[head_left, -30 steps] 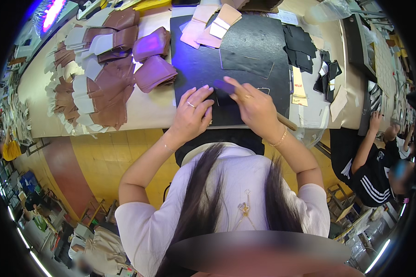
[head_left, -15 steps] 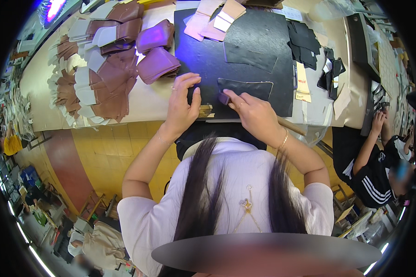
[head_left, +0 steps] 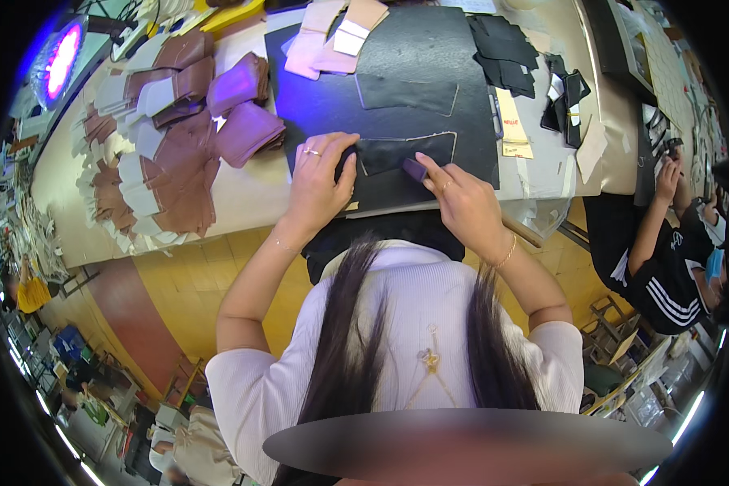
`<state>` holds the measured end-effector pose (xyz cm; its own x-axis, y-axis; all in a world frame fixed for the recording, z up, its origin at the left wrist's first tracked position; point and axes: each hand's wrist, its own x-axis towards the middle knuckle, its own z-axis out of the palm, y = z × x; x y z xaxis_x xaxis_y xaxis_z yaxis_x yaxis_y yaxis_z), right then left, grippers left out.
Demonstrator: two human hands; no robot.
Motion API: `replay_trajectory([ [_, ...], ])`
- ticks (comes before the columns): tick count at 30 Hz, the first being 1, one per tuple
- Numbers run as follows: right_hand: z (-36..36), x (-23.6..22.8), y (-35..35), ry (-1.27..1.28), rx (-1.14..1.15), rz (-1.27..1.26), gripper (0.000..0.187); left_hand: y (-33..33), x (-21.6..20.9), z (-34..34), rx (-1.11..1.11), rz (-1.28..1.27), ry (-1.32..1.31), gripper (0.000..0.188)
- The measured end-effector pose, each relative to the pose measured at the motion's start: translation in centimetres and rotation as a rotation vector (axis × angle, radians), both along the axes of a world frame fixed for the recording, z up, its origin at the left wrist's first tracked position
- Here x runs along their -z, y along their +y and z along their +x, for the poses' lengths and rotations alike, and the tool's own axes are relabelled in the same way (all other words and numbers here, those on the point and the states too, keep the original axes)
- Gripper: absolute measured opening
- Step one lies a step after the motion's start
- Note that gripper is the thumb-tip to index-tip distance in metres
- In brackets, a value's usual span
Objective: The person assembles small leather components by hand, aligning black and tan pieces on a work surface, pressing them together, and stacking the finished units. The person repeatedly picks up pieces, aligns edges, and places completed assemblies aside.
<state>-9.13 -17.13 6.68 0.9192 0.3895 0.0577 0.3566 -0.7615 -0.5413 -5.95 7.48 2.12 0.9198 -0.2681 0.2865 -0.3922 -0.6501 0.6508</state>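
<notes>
A black leather piece (head_left: 393,154) with a pale edge lies flat on the large black mat (head_left: 470,174) in front of me. My right hand (head_left: 466,198) pinches a small dark purple block (head_left: 414,168), which meets the lower part of this piece. At the piece's left end rests my left hand (head_left: 322,180), its fingers bent and the thumb apart, with dark surface showing between them. Whether its fingertips press on the leather is hard to make out. A second black piece (head_left: 409,95) lies farther up the mat.
Brown leather pieces with pale flaps (head_left: 174,170) and purple-brown stacks (head_left: 249,134) fill the left side. Pink and cream pieces (head_left: 324,40) lie at the mat's top, black stacks (head_left: 502,61) to the right. A co-worker (head_left: 664,275) sits at the right.
My right hand has moved the purple block rightward along the leather piece. The whole view has shifted a little, with the table's things appearing farther left. My left hand stays by the piece's left end.
</notes>
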Motion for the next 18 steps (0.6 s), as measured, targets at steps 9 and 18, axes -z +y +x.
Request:
replay_trajectory([
  [9,-1.2,0.3,-2.7,-0.106,0.115,0.133,0.037,-0.7,-0.2,-0.6,0.079,0.102,-0.050,0.023],
  [18,-0.7,-0.4,-3.5,0.122,0.202,-0.080,0.044,-1.5,-0.9,-0.7,0.076,0.096,0.013,0.028],
])
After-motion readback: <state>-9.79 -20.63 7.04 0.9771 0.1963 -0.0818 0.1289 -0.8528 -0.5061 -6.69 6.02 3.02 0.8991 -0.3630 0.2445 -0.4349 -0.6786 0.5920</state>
